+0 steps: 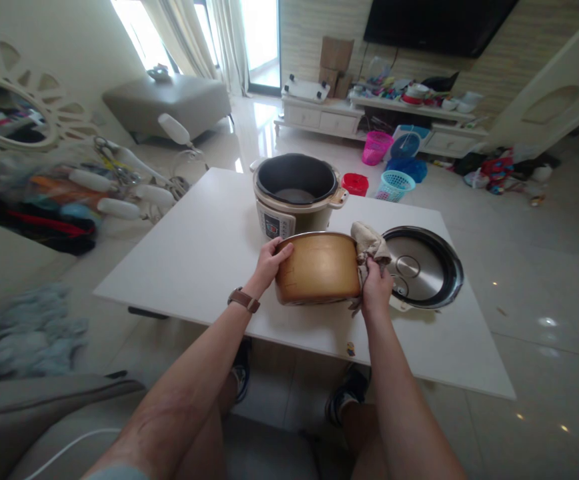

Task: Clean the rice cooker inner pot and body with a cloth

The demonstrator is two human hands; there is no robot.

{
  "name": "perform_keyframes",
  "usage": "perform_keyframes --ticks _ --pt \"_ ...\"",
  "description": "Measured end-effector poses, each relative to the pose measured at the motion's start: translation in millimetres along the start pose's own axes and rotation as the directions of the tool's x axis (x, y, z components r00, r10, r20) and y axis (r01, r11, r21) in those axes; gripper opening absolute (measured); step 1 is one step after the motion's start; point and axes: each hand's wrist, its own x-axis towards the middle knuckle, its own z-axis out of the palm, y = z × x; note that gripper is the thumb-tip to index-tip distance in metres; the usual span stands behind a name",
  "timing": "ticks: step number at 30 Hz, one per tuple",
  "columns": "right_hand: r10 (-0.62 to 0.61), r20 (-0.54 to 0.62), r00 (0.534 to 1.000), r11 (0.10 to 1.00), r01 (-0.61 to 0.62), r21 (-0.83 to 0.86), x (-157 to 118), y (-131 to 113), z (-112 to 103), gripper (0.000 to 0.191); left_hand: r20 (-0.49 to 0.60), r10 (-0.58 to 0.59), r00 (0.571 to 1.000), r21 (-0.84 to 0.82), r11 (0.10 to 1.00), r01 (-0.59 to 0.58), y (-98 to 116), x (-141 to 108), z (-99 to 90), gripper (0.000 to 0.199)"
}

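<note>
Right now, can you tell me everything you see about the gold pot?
The gold pot is round and looks like smooth metal, with a thin rim and dark scratch-like marks on its left side. It tips away from the person, so its inside is hidden. The left hand holds one side; the right hand presses a cloth to the other. It's in front of the open cooker. I can't tell whether it touches the table.

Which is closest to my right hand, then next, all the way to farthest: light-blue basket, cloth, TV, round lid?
1. Cloth: in the right hand.
2. Round lid: on the table, to the right.
3. Light-blue basket: beyond the table.
4. TV: far back, up high.
</note>
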Motion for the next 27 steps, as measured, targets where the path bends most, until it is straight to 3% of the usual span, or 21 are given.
perform_keyframes --ticks 4,9,14,21,23,24,27 --pt "0.003 -0.006 1.0 1.0 -0.003 -0.006 1 2 0 0.048 0.023 0.005 1.0 0.042 0.999 -0.006 9 3 -3.9 0.049" --pt "-0.036 0.029 0.999 0.999 0.037 -0.038 -3 2 2 0.049 -0.076 0.157 0.985 0.221 0.966 -0.137 21 5 -6.4 0.031" --pt "-0.079 0.091 0.993 0.997 0.08 0.0 -10 0 5 0.046 -0.055 0.15 0.987 0.313 0.941 -0.126 25 0 -2.1 0.041" --pt "-0.207 0.108 0.972 0.975 0.214 -0.054 -16 -2 2 0.04 -0.086 0.146 0.985 0.252 0.96 -0.12 16 -5 5.3 0.05" --pt "-0.339 0.148 0.929 0.929 0.355 -0.105 -19 -9 -1 0.037 -0.1 0.145 0.984 0.242 0.963 -0.118 12 -6 8.0 0.052" --pt "-0.426 0.196 0.883 0.884 0.452 -0.119 -21 -13 -3 0.036 -0.107 0.142 0.984 0.235 0.965 -0.114 10 -6 9.3 0.053" --pt "-0.613 0.375 0.696 0.719 0.688 -0.102 -27 -26 -8 0.042 -0.117 0.127 0.985 0.201 0.974 -0.102 6 -6 11.2 0.054"
